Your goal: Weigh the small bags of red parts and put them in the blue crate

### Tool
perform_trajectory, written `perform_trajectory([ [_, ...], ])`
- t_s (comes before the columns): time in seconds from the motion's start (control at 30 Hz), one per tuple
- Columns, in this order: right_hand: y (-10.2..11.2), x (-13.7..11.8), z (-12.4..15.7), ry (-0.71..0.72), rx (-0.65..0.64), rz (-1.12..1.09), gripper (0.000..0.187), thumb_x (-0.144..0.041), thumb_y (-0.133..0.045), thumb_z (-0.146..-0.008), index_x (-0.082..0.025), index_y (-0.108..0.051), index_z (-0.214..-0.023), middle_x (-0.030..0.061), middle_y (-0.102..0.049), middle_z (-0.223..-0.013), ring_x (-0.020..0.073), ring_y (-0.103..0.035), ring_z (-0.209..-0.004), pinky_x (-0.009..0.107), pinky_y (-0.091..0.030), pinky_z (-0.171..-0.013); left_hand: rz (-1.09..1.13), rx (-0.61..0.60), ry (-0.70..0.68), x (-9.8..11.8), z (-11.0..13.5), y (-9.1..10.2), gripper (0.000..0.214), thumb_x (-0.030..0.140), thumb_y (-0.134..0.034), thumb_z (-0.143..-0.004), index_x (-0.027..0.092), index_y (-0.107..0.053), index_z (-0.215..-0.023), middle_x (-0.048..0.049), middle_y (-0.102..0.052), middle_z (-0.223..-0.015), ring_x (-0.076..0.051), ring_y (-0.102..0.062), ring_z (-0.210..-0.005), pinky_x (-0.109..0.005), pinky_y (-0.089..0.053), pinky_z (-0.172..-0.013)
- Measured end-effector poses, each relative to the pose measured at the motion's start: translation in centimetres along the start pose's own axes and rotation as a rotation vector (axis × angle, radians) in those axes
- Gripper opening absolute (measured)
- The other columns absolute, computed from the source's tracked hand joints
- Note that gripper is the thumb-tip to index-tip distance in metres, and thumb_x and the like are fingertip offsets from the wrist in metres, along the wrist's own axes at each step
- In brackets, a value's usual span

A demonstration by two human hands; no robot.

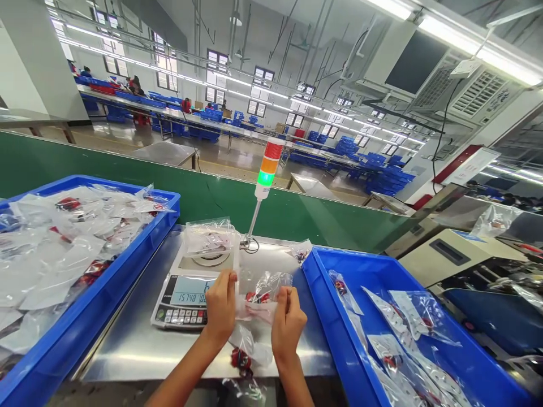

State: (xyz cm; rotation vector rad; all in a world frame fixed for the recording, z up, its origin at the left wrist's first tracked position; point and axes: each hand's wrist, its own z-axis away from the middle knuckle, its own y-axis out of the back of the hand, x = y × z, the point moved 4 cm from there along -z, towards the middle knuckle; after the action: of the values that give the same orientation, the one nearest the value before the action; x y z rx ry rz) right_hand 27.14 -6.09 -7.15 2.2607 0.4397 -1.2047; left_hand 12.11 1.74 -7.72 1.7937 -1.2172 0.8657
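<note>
- My left hand point(219, 308) and right hand point(288, 325) pinch a clear plastic bag point(263, 297) of red parts just beside the digital weighing scale point(182, 299).
- A second bag point(207, 237) lies on its pan.
- A blue crate point(335, 316) stands right of it.

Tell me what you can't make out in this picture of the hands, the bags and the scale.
In the head view:
The red things in the bag: glare on the plastic, the left hand and the right hand hide their shape.
The scale reading: the digits are small, and the display's right end meets the left hand.
The contents of the bag on the scale: crinkled plastic hides them.
The far end of the left blue tray: cut off by the picture's left edge.
</note>
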Motion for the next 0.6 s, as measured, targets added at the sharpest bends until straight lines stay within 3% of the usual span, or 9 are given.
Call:
perform_trajectory([
  [0.13, -0.6, 0.4, -0.2, 0.055, -0.057, 0.043, 0.055, -0.069, -0.033, -0.096, -0.024, -0.055, -0.073, -0.0008, -0.057, -0.053, 0.0166, -0.051, -0.043, 0.028, -0.035, -0.049, -0.077, 0.063, -0.159, 0.0, -0.2, 0.9, 0.038, 0.038, -0.037, -0.102, 0.021, -0.055, -0.073, 0.0019, -0.057, -0.055, -0.014, -0.051, -0.047, -0.026, -0.035, -0.050],
  [0.23, -0.3, 1.5, -1.2, 0.046, -0.214, 0.040, 0.054, -0.068, -0.034, -0.097, -0.023, -0.059, -0.080, 0.0023, -0.065, -0.060, 0.0188, -0.057, -0.048, 0.029, -0.041, -0.051, -0.096, 0.066, -0.299, 0.5, -0.2, 1.8, 0.034, 0.030, -0.038, -0.103, 0.020, -0.058, -0.077, 0.0017, -0.063, -0.058, -0.013, -0.055, -0.047, -0.024, -0.039, -0.050],
  [0.33, -0.1, 1.3, -2.8, 0.093, -0.497, -0.051, 0.048, -0.064, -0.049, -0.094, -0.022, -0.064, -0.113, 0.0089, -0.076, -0.100, 0.0238, -0.072, -0.089, 0.033, -0.054, -0.079, -0.104, 0.058, -0.446, 1.1, 0.1, 3.0, 0.029, 0.024, -0.038, -0.103, 0.019, -0.064, -0.090, 0.0007, -0.071, -0.069, -0.011, -0.062, -0.052, -0.021, -0.043, -0.053],
  [0.4, -0.1, 0.2, -4.1, 0.158, -0.670, -0.101, 0.057, -0.062, -0.062, -0.088, -0.026, -0.058, -0.132, 0.0085, -0.069, -0.128, 0.0250, -0.063, -0.120, 0.038, -0.049, -0.102, -0.114, 0.043, -0.537, 1.6, 0.4, 3.5, 0.028, 0.022, -0.039, -0.103, 0.020, -0.065, -0.095, 0.0012, -0.073, -0.071, -0.010, -0.065, -0.055, -0.020, -0.044, -0.054],
  [0.47, -0.4, -1.4, -5.4, 0.234, -0.776, -0.108, 0.059, -0.061, -0.070, -0.083, -0.031, -0.059, -0.133, 0.0066, -0.064, -0.137, 0.0254, -0.056, -0.130, 0.041, -0.043, -0.111, -0.129, 0.026, -0.604, 1.9, 0.4, 3.7, 0.029, 0.022, -0.038, -0.104, 0.020, -0.066, -0.097, 0.0011, -0.074, -0.073, -0.010, -0.066, -0.056, -0.019, -0.045, -0.056],
  [0.6, -1.3, -4.2, -7.2, 0.389, -0.821, -0.121, 0.050, -0.057, -0.078, -0.077, -0.032, -0.070, -0.120, 0.0056, -0.062, -0.138, 0.0283, -0.048, -0.137, 0.044, -0.037, -0.116, -0.173, 0.016, -0.660, 2.3, 0.5, 3.8, 0.032, 0.022, -0.036, -0.104, 0.020, -0.067, -0.095, 0.0004, -0.072, -0.069, -0.010, -0.063, -0.051, -0.021, -0.044, -0.054],
])
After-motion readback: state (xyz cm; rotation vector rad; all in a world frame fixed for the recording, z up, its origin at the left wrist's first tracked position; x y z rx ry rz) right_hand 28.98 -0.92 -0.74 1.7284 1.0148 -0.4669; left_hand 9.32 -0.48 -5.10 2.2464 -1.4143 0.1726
